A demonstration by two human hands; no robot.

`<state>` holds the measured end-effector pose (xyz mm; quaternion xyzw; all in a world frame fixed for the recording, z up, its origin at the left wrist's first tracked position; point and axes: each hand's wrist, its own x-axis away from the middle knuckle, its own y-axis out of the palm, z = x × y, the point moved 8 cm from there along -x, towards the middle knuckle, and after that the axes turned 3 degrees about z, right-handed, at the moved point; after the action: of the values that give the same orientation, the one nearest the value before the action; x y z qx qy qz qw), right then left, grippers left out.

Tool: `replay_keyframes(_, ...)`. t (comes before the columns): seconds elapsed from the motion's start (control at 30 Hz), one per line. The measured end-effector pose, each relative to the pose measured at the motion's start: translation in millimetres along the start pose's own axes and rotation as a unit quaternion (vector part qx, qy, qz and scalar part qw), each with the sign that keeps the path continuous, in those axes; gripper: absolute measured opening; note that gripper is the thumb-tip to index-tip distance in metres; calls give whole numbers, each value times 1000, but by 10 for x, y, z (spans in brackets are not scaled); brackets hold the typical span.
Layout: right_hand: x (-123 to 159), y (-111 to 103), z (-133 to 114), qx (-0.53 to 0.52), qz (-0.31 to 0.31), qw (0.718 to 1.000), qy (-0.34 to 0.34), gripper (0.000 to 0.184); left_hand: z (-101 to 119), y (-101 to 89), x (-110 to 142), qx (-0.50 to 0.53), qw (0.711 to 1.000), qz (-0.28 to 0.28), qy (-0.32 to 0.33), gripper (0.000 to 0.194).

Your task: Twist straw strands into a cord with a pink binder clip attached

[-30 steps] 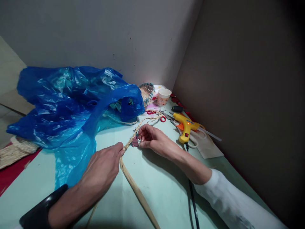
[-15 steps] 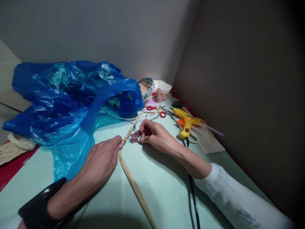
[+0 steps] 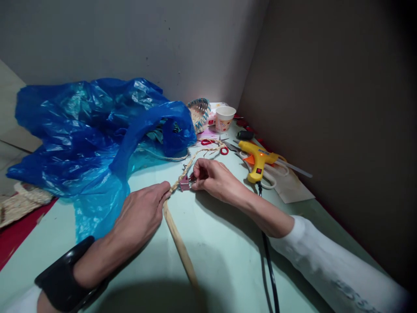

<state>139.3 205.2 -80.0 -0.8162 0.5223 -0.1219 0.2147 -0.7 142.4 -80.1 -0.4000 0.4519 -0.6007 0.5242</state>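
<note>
A thin pale braid (image 3: 190,161) of plant fibre curves over the table, and a wider loose strand (image 3: 180,248) runs from its near end toward me. My left hand (image 3: 143,213) pinches the braid where that strand begins. Between thumb and fingers, my right hand (image 3: 213,179) holds the wire handles of a pink binder clip (image 3: 185,183). The clip's body lies right against the braid, just beyond my left fingertips. Whether its jaws are around the braid, I cannot tell.
A crumpled blue plastic bag (image 3: 81,126) fills the left. Behind stand a small woven basket (image 3: 199,114) and a paper cup (image 3: 224,119). Red-handled scissors (image 3: 224,151), a yellow glue gun (image 3: 257,161) with a black cord (image 3: 269,265), and dark thread (image 3: 245,135) lie right.
The binder clip has come up against the braid, where a gap showed before. My left hand keeps its pinch. The whole view has shifted slightly.
</note>
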Motion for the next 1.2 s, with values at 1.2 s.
replay_keyframes(1.2,685,215,-313,66,-5,998,-14,18,162,82,214,380,921,-72,-52,28)
